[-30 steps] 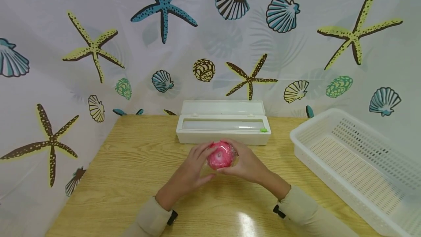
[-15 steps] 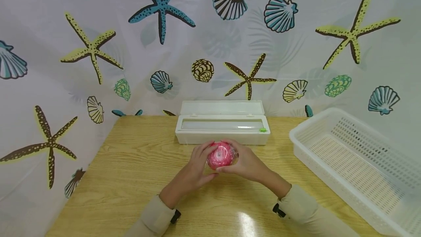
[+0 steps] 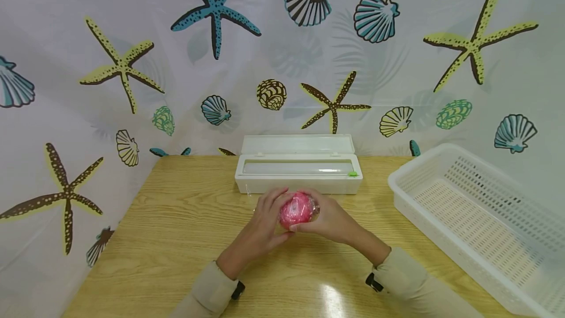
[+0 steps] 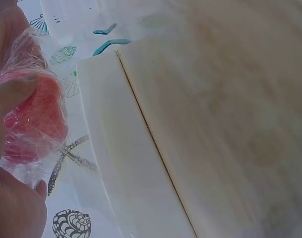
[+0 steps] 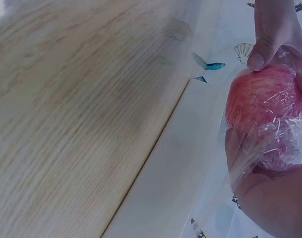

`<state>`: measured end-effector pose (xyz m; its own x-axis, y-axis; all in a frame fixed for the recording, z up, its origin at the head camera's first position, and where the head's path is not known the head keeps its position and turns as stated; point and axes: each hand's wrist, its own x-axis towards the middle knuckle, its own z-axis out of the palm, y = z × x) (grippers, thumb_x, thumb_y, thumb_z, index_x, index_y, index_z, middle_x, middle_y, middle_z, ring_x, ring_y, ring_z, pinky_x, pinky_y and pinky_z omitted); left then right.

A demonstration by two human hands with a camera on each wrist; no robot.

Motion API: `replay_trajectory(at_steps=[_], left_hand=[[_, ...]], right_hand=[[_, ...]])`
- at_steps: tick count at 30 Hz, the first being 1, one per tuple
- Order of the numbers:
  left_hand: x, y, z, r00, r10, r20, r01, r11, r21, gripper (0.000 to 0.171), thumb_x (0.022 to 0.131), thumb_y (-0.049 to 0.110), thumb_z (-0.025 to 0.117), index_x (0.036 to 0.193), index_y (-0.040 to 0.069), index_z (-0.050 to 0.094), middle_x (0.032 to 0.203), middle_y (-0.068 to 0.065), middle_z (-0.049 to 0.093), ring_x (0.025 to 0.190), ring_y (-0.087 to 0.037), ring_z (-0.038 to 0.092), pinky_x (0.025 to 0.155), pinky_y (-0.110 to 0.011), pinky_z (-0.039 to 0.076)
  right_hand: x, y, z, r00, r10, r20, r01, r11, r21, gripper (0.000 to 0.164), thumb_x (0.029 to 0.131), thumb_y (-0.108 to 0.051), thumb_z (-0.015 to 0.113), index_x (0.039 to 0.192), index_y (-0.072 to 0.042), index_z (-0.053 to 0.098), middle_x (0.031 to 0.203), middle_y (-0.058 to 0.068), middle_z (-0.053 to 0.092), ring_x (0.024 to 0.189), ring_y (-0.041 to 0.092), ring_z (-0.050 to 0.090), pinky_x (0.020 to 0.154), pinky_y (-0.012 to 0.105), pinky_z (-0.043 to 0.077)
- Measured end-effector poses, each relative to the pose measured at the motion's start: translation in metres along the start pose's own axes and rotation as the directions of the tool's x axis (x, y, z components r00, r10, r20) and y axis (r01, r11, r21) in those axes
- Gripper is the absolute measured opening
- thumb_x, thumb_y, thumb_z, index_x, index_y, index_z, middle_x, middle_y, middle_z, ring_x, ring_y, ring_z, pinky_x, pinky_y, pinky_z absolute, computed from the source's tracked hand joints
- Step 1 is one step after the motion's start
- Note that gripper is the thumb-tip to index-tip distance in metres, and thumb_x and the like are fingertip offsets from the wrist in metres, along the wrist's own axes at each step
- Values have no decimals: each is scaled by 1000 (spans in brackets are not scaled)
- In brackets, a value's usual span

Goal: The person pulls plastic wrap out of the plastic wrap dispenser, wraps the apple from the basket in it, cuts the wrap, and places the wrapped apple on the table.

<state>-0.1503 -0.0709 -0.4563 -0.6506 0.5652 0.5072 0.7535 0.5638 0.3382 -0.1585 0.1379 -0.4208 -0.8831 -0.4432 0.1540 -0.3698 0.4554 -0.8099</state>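
Between both hands, over the table just in front of the white box, is a red apple [image 3: 295, 210] in crinkled cling film. My left hand [image 3: 260, 225] curls round its left side in the head view, fingers over the far edge and thumb at the near side. On the opposite side my right hand [image 3: 331, 220] grips it, thumb along the near edge. Bunched clear film [image 5: 279, 144] gathers at one end of the apple in the right wrist view. The left wrist view has the wrapped apple [image 4: 41, 116] at its left edge, with fingers around it.
Behind the hands stands a long white cling film dispenser [image 3: 297, 185], its lid [image 3: 297, 144] raised, with a green slider [image 3: 353, 174] at the right end. A white perforated basket [image 3: 441, 220] sits on the right of the wooden table [image 3: 176, 239]. A patterned curtain [image 3: 265, 38] hangs behind.
The apple has turned a little between the hands, and its pale centre spot is less plain. My left hand has shifted slightly right, closer round it; the right hand has hardly moved.
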Motion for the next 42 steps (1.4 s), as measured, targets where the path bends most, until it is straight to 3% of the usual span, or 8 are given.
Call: replay_trajectory(at_steps=[6, 8, 13, 21, 30, 42], left_hand=[[1, -1, 1, 999, 40, -23, -39, 999, 29, 89, 70, 23, 83, 141, 8, 31, 142, -14, 33, 131, -24, 25, 108, -42, 36], [1, -1, 1, 999, 40, -20, -39, 999, 26, 88, 70, 22, 83, 140, 8, 32, 141, -14, 34, 130, -23, 27, 107, -40, 38], [0, 1, 2, 1000, 20, 9, -21, 999, 36, 88, 71, 24, 82, 141, 10, 30, 142, -10, 32, 128, -22, 29, 105, -37, 40], [3, 3, 5, 999, -21, 26, 20, 999, 42, 87, 72, 28, 81, 141, 11, 30, 142, -7, 32, 125, -16, 30, 103, -31, 42], [6, 7, 5, 998, -65, 28, 64, 998, 21, 91, 68, 29, 84, 140, 9, 31, 142, -8, 33, 124, -18, 33, 100, -33, 45], [15, 6, 8, 999, -31, -16, 32, 997, 65, 83, 69, 34, 81, 135, 7, 38, 136, -8, 39, 122, -20, 36, 97, -33, 48]], right_hand=[[-2, -6, 0, 999, 34, 10, -34, 999, 28, 78, 68, -32, 83, 132, -8, 46, 119, 11, 61, 105, 23, 58, 86, 43, 54], [0, 5, 3, 999, 47, 15, -47, 998, 31, 81, 66, -38, 83, 133, -11, 46, 119, 9, 61, 105, 21, 58, 86, 43, 54], [0, 8, 2, 997, 67, 29, -69, 997, 41, 82, 66, -45, 81, 133, -15, 46, 117, 8, 61, 104, 20, 59, 84, 40, 55], [0, 5, 0, 992, 117, 46, -119, 991, 54, 82, 66, -46, 81, 134, -18, 46, 117, 6, 60, 103, 19, 58, 84, 39, 55], [1, 5, -2, 987, 152, 55, -156, 983, 94, 79, 67, -44, 81, 134, -19, 47, 119, 5, 60, 104, 20, 57, 86, 41, 54], [-3, 7, -5, 981, 169, 92, -184, 965, 188, 74, 74, -42, 76, 136, -19, 43, 126, 5, 56, 109, 20, 55, 88, 41, 53]])
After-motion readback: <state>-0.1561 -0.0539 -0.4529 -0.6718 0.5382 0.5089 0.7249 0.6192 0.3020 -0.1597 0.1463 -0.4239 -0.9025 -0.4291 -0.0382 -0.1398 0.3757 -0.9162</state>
